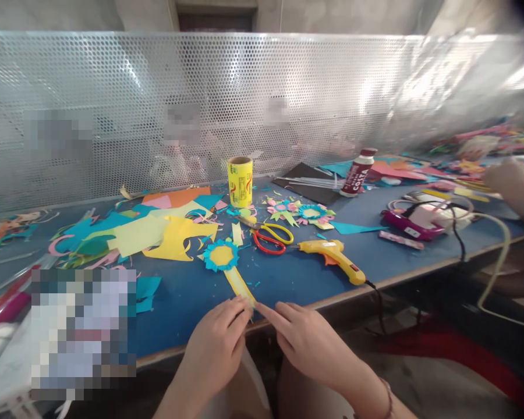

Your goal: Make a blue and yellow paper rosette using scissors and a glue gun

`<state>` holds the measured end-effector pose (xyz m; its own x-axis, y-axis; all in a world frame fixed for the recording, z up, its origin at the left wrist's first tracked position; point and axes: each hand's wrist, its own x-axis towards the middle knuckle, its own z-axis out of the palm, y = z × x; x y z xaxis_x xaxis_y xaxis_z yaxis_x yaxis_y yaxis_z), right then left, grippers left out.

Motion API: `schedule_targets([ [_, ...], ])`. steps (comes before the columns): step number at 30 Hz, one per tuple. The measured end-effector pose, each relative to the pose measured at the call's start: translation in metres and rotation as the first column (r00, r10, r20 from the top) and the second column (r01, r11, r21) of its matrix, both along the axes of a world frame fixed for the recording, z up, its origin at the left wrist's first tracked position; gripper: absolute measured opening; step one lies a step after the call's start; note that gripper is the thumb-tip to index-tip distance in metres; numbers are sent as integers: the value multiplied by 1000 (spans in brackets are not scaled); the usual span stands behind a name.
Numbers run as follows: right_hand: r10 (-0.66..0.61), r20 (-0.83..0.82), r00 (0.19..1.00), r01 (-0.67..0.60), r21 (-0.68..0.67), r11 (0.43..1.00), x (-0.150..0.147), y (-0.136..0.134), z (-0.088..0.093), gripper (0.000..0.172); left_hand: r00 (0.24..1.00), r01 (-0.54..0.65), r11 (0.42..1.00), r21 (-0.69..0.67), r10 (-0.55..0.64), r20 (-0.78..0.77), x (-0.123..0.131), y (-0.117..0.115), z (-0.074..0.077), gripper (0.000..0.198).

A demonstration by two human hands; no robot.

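Note:
A paper flower (220, 255) with a fringed blue rim and a yellow centre lies on the blue table. From it a yellow paper strip (239, 284) runs down to the table's front edge. My left hand (220, 337) is closed on the lower end of this strip, fingers bent over it. The index finger of my right hand (303, 337) reaches to the same end, meeting the left fingertips there; its grip is partly hidden. Beyond the strip lie scissors (273, 237) with red and yellow handles. A yellow glue gun (334, 258) rests on its side to the right.
Coloured paper sheets and scraps (140, 233) cover the left of the table. A yellow tape roll (240, 181) stands behind, near more paper flowers (312, 213). A bottle (358, 173) and a purple power strip (413, 226) are rightward. Another person's hand (509, 180) shows far right.

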<state>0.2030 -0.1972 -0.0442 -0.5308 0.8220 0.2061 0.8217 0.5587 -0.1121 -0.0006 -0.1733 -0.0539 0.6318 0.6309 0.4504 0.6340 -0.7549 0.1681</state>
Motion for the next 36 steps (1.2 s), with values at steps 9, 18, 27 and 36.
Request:
schedule_targets([
  [9, 51, -10, 999, -50, 23, 998, 6, -2, -7, 42, 999, -36, 999, -8, 36, 7, 3, -2, 1, 38],
  [18, 48, -57, 997, -47, 15, 999, 13, -7, -14, 43, 999, -20, 1000, 15, 20, 30, 4, -2, 0, 37],
  [27, -8, -126, 992, 12, 36, 999, -1, -1, 0, 45, 994, -88, 994, -58, 91, 53, 1, -4, -7, 37],
  [36, 27, -102, 994, -24, 21, 999, -9, 5, 1, 45, 985, -124, 988, -97, 134, 106, 2, -6, -9, 37],
])
